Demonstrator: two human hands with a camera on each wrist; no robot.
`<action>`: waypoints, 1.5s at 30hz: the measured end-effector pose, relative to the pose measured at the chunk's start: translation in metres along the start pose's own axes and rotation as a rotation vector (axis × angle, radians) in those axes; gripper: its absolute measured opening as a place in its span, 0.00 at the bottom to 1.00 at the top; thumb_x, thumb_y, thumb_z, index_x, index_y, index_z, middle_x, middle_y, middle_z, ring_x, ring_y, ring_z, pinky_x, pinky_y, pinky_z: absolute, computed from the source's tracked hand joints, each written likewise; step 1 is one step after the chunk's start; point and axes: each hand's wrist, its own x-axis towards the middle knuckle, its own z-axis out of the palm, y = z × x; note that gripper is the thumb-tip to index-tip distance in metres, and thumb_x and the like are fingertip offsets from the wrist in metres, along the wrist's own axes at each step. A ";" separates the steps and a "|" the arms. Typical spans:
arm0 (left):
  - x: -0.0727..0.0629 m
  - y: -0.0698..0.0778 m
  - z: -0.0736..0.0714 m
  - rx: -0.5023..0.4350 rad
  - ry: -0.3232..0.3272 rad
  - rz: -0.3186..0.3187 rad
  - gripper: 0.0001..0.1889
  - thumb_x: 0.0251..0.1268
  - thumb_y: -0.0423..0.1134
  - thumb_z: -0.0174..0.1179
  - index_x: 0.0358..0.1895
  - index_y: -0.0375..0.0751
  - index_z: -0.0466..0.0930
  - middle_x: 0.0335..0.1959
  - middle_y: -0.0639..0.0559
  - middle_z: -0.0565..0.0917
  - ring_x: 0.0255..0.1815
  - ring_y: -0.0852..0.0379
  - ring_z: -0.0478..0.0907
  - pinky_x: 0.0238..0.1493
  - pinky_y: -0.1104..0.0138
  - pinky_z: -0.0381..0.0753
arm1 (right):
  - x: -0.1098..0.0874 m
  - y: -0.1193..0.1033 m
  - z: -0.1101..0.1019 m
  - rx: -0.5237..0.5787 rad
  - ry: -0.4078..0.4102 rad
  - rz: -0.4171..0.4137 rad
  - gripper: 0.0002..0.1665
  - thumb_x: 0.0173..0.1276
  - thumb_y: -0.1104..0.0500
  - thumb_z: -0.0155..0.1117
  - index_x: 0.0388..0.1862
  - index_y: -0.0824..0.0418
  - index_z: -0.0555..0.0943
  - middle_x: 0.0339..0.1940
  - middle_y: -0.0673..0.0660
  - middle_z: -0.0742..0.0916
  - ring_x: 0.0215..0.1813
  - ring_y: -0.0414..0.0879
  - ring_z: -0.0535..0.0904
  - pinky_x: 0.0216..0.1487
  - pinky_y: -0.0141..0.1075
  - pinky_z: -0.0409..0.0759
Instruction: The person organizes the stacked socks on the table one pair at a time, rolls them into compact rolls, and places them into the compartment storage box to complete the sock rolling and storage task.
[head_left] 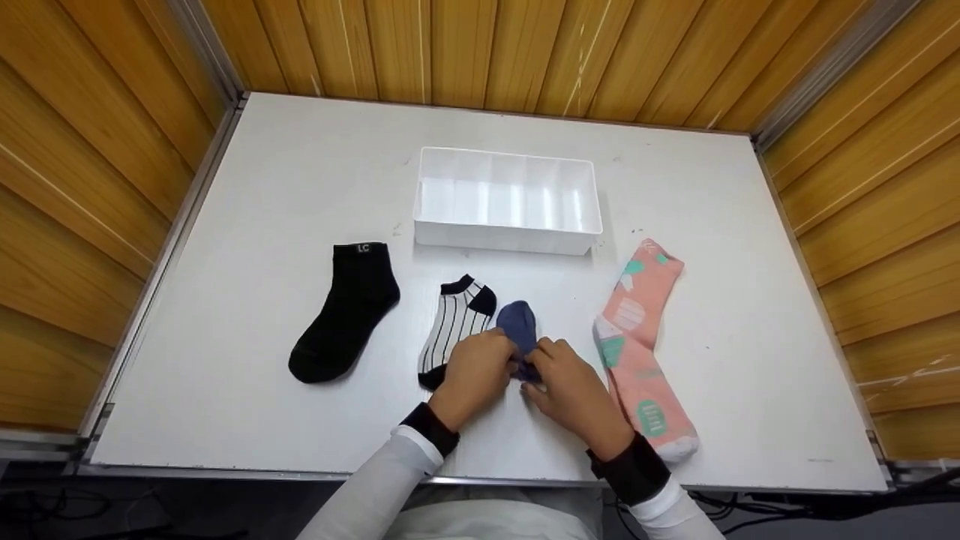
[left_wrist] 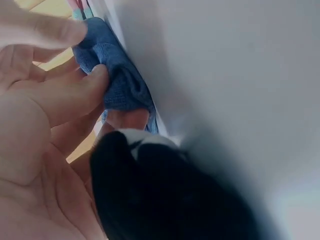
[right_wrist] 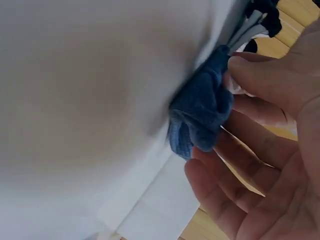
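A small blue sock [head_left: 517,322] lies on the table in front of the person, its near part bunched up between both hands. From the left side the left hand [head_left: 478,369] pinches the bunched fabric, thumb on top and a fingertip under the fold [left_wrist: 125,95] in the left wrist view. The right hand [head_left: 568,390] grips the same sock from the right, its thumb against the crumpled cloth [right_wrist: 200,107] in the right wrist view. Just left of the blue sock is a white ankle sock [head_left: 454,322] with black stripes, partly covered by the left hand.
A black sock [head_left: 346,315] lies flat at the left. On the right a long pink patterned sock [head_left: 637,337] reaches down beside the right wrist. Behind the hands stands a white open box [head_left: 506,237]. Wood-panelled walls [head_left: 480,52] enclose the white table [head_left: 750,315].
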 end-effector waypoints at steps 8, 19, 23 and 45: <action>-0.004 0.002 0.000 0.046 0.018 0.024 0.06 0.60 0.44 0.71 0.38 0.49 0.89 0.36 0.53 0.84 0.33 0.52 0.83 0.32 0.59 0.83 | 0.004 0.003 0.007 -0.034 -0.017 0.027 0.15 0.54 0.60 0.80 0.40 0.58 0.84 0.36 0.52 0.82 0.38 0.47 0.77 0.38 0.41 0.79; -0.009 0.004 0.003 0.132 0.077 0.071 0.07 0.53 0.39 0.72 0.37 0.47 0.89 0.35 0.53 0.85 0.32 0.52 0.82 0.30 0.59 0.82 | 0.010 0.010 0.010 0.042 0.013 0.016 0.06 0.64 0.64 0.71 0.40 0.58 0.86 0.35 0.51 0.83 0.39 0.47 0.80 0.42 0.42 0.80; -0.007 0.004 0.004 0.135 0.082 0.061 0.05 0.55 0.40 0.72 0.36 0.49 0.90 0.34 0.53 0.85 0.32 0.52 0.83 0.29 0.59 0.82 | 0.010 0.012 0.010 0.058 0.003 0.018 0.08 0.65 0.62 0.71 0.43 0.58 0.84 0.37 0.52 0.84 0.40 0.47 0.81 0.44 0.42 0.81; 0.001 -0.002 -0.004 0.050 -0.018 0.059 0.02 0.55 0.37 0.71 0.30 0.46 0.87 0.32 0.52 0.85 0.31 0.51 0.83 0.31 0.59 0.81 | 0.003 0.009 0.008 -0.051 0.066 -0.081 0.15 0.58 0.63 0.77 0.42 0.56 0.82 0.35 0.50 0.86 0.36 0.46 0.78 0.37 0.38 0.78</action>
